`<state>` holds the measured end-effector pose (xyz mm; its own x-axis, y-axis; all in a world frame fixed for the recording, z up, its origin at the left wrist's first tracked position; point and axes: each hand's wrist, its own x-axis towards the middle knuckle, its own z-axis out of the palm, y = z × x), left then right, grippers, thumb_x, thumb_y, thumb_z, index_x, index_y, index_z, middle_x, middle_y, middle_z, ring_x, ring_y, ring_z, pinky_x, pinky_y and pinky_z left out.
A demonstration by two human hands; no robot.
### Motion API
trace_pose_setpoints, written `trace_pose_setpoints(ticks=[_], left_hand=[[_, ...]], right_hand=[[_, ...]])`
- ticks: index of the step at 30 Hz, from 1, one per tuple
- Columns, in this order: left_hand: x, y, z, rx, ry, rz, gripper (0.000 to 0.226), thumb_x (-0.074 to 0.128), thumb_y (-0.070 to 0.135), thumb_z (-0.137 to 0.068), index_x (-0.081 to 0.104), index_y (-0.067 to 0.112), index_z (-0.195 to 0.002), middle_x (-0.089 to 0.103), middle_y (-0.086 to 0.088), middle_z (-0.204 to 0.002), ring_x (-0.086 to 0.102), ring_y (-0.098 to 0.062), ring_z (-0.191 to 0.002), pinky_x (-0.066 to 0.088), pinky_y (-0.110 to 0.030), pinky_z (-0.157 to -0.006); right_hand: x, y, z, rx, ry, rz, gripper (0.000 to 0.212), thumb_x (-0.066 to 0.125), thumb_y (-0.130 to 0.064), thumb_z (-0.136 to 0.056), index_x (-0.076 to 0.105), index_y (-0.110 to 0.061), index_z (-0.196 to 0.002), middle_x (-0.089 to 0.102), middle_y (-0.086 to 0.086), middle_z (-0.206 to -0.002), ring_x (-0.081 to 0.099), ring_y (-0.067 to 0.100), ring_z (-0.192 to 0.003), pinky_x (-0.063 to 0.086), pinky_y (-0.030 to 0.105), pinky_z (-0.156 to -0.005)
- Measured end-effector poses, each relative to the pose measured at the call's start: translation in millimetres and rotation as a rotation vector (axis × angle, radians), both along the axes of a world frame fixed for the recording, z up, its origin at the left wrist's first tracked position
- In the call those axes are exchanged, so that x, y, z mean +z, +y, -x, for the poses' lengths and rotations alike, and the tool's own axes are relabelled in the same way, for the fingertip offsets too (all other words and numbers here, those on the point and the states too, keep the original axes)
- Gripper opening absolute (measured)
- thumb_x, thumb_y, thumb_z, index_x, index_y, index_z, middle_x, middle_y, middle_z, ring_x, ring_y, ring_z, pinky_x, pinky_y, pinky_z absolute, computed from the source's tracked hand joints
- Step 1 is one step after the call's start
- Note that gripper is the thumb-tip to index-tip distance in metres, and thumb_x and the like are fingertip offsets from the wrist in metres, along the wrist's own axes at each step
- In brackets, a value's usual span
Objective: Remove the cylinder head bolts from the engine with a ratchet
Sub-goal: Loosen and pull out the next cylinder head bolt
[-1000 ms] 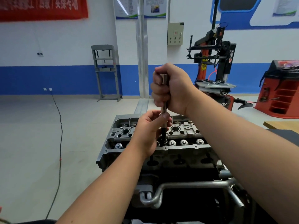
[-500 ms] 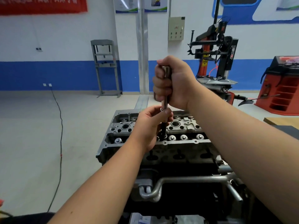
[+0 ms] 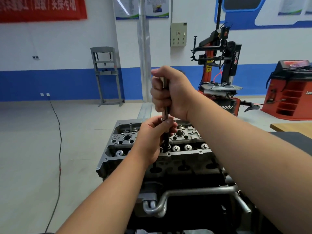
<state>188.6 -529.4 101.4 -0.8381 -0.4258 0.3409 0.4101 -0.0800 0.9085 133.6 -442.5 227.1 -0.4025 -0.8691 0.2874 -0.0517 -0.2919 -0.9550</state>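
Nearest to you, a bent metal pipe (image 3: pixel 194 191) runs across the dark front of the engine (image 3: pixel 177 159), low in the view. Both your bare forearms reach over it toward the top of the engine.

Your left hand (image 3: pixel 152 141) is curled around the lower part of the ratchet (image 3: pixel 166 114), its thumb and fingers pinching the upright shaft just above where it goes down into the cylinder head (image 3: pixel 125 139). The shaft stands close to vertical and its lower end sits among the round silver caps (image 3: pixel 175 148) along the near edge of the head. The bolt itself is hidden under the tool and your fingers, so you cannot see how far out it is.

Your right hand (image 3: pixel 170 93) is above the left, clenched in a fist around the top of the tool, with the shiny metal end showing between your thumb and fingers. The two hands are close together, one over the other, on the same shaft.

Beyond the engine lies a pale floor with a black cable (image 3: pixel 58 132) trailing along it on your left. Farther back, a grey metal frame (image 3: pixel 106 75) stands against the blue-and-white wall, a tyre machine (image 3: pixel 219 65) stands on the right, and a red cabinet (image 3: pixel 290 90) sits at the far right. A red banner (image 3: pixel 42 7) hangs high on the left.
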Motion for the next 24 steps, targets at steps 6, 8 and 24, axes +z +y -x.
trace_pose_setpoints(ticks=[6, 8, 24], left_hand=[[1.6, 1.6, 6.5, 0.108, 0.023, -0.032, 0.013, 0.086, 0.020, -0.067, 0.075, 0.023, -0.073, 0.069, -0.004, -0.074, 0.064, -0.017, -0.070, 0.055, -0.029, -0.068], [0.0, 1.8, 8.8, 0.151, 0.016, -0.010, 0.027, 0.086, 0.016, -0.062, 0.066, 0.013, -0.081, 0.066, -0.007, -0.074, 0.059, -0.020, -0.070, 0.053, -0.030, -0.065], [4.0, 8.7, -1.6, 0.156, 0.017, -0.026, 0.043, 0.091, 0.036, -0.055, 0.063, 0.016, -0.080, 0.062, -0.003, -0.073, 0.051, -0.026, -0.076, 0.045, -0.040, -0.075]], right_hand=[[-9.0, -13.2, -21.6, -0.500, 0.119, 0.100, 0.027, 0.054, -0.031, -0.092, 0.053, -0.018, -0.068, 0.048, -0.003, -0.057, 0.040, 0.018, -0.056, 0.035, 0.035, -0.058], [-10.9, -17.9, -26.8, -0.572, 0.175, 0.155, 0.025, 0.048, -0.030, -0.084, 0.050, -0.020, -0.062, 0.044, -0.001, -0.057, 0.038, 0.019, -0.058, 0.033, 0.039, -0.060], [-8.9, -8.8, -16.2, -0.431, -0.056, 0.152, 0.036, 0.051, -0.038, -0.089, 0.052, -0.021, -0.057, 0.041, -0.007, -0.046, 0.034, 0.012, -0.041, 0.031, 0.031, -0.050]])
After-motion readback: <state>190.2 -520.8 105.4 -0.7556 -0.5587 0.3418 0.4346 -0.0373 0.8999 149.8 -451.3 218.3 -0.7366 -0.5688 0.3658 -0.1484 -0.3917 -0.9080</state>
